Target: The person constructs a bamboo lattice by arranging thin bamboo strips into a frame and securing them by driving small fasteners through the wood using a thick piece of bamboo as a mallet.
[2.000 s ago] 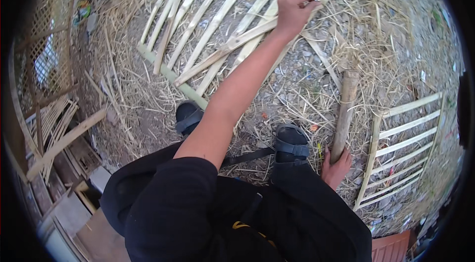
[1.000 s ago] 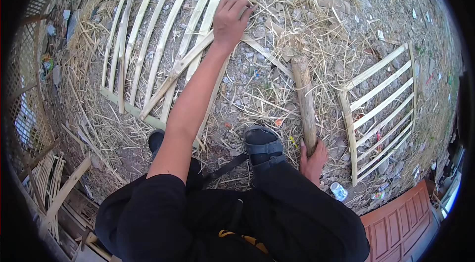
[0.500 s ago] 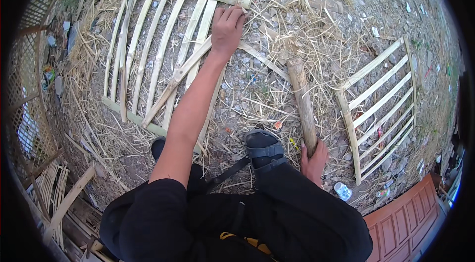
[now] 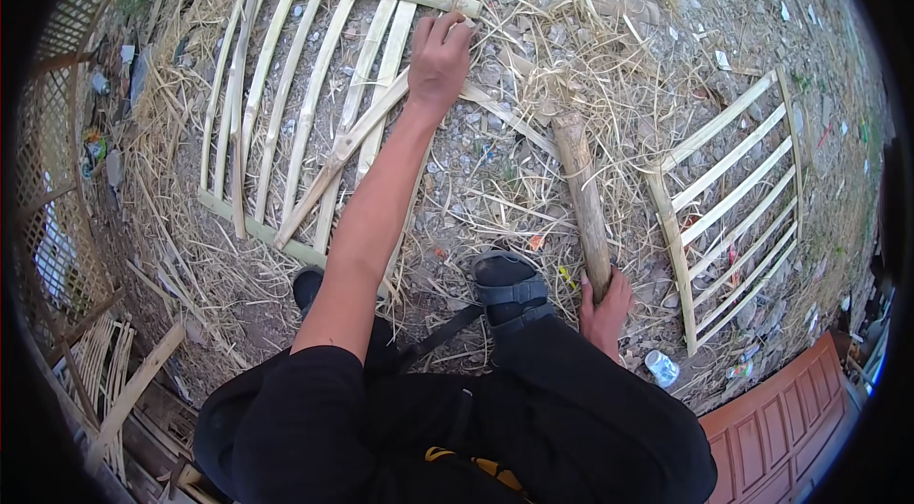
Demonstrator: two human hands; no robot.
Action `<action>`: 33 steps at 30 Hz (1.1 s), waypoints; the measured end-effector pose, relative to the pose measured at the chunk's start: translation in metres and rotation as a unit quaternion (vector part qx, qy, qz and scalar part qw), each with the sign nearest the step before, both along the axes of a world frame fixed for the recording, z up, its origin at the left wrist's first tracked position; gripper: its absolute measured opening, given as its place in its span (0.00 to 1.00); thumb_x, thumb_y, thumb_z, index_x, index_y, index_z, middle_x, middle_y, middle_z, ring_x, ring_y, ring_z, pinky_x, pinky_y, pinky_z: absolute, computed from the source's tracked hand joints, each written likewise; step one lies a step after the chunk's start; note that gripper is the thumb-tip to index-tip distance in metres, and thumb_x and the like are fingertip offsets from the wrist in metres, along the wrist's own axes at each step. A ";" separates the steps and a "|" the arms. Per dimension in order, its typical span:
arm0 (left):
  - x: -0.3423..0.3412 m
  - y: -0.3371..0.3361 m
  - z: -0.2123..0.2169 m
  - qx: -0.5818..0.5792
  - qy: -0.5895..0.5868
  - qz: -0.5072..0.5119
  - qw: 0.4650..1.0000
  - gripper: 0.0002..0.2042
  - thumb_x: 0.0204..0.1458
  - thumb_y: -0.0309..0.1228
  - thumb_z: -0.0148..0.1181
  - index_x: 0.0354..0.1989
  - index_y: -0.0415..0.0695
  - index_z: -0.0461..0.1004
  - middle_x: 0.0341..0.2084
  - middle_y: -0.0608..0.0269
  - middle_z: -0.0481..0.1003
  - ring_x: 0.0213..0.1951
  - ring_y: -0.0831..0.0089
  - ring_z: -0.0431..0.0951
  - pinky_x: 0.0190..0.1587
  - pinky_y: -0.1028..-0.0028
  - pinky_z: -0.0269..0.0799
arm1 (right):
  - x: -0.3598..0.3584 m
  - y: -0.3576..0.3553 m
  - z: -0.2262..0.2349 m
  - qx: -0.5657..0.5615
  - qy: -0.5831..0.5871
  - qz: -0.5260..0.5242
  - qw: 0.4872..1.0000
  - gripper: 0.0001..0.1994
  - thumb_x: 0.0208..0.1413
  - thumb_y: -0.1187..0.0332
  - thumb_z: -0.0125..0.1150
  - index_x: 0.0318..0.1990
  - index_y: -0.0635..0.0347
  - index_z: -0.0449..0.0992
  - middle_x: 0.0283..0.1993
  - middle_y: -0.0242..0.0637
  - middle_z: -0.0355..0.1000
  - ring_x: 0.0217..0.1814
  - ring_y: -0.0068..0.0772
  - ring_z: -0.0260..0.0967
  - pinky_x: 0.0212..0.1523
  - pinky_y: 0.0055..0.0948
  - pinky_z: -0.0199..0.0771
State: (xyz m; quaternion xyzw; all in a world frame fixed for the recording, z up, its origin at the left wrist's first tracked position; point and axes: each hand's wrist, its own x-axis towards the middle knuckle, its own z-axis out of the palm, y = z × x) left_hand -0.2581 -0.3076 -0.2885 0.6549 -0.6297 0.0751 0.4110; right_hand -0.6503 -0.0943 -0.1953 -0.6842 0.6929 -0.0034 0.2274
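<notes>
A bamboo rack (image 4: 314, 104) of pale slats between two rails lies on the ground at left. Over its top rail's right end (image 4: 457, 4), my left hand (image 4: 440, 64) is closed, fingers curled around the upper end of a bamboo slat (image 4: 405, 223). Hand and forearm cover much of that slat. A loose slat (image 4: 343, 147) crosses the rack diagonally, passing under my wrist. At right, my right hand (image 4: 606, 316) is wrapped round the lower end of a thick wooden club (image 4: 583, 195), whose far end rests among straw-like shavings.
A second, smaller slatted rack (image 4: 728, 209) lies at right. Beside my right hand is a clear plastic cup (image 4: 661, 368). A brown panelled board (image 4: 781, 423) sits at lower right, and lattice panels (image 4: 52, 142) stand at far left. My sandalled foot (image 4: 509, 285) is between the hands.
My left hand has shifted very slightly down off the top rail. The club and my right hand have stayed in place.
</notes>
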 end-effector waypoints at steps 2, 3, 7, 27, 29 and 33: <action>0.000 0.000 -0.001 -0.001 -0.007 0.003 1.000 0.07 0.47 0.20 0.65 0.34 0.42 0.75 0.43 0.62 0.77 0.42 0.57 0.74 0.46 0.60 0.72 | 0.001 0.000 0.001 0.003 -0.002 -0.001 1.000 0.25 0.60 0.60 0.63 0.58 0.68 0.66 0.51 0.53 0.68 0.56 0.56 0.63 0.61 0.52 0.55; 0.001 -0.001 -0.001 -0.002 -0.010 0.006 1.000 0.07 0.47 0.20 0.65 0.33 0.42 0.75 0.42 0.62 0.78 0.42 0.57 0.74 0.46 0.60 0.72 | 0.001 -0.001 0.001 0.004 -0.004 -0.001 1.000 0.25 0.60 0.60 0.63 0.58 0.68 0.66 0.51 0.53 0.68 0.56 0.56 0.63 0.61 0.52 0.55; -0.001 -0.002 0.005 0.011 0.014 0.002 1.000 0.07 0.47 0.20 0.67 0.34 0.42 0.76 0.41 0.61 0.79 0.41 0.56 0.75 0.45 0.61 0.72 | -0.001 -0.001 0.000 0.010 -0.004 -0.008 1.000 0.24 0.60 0.60 0.63 0.57 0.67 0.66 0.50 0.53 0.67 0.56 0.57 0.63 0.61 0.53 0.55; 0.008 -0.009 0.008 0.028 0.276 0.069 0.958 0.07 0.45 0.30 0.75 0.32 0.43 0.86 0.25 0.61 0.82 0.26 0.70 0.78 0.37 0.71 0.69 | 0.007 -0.021 0.051 -0.034 -0.055 0.007 0.998 0.23 0.61 0.65 0.64 0.58 0.69 0.67 0.52 0.58 0.67 0.52 0.57 0.69 0.52 0.46 0.69; 0.011 -0.011 0.007 0.008 0.301 0.065 0.952 0.09 0.44 0.29 0.76 0.33 0.40 0.87 0.24 0.57 0.82 0.21 0.71 0.77 0.28 0.74 0.72 | 0.012 -0.030 0.057 -0.007 -0.073 -0.003 0.997 0.23 0.62 0.64 0.63 0.58 0.69 0.67 0.47 0.58 0.71 0.47 0.55 0.72 0.48 0.45 0.71; 0.011 -0.010 0.006 0.020 0.309 0.073 0.948 0.09 0.44 0.30 0.76 0.34 0.41 0.87 0.25 0.56 0.82 0.23 0.72 0.78 0.30 0.74 0.73 | 0.046 -0.058 0.077 0.096 -0.192 -0.067 0.974 0.20 0.63 0.62 0.61 0.54 0.70 0.70 0.33 0.54 0.75 0.34 0.51 0.76 0.37 0.43 0.72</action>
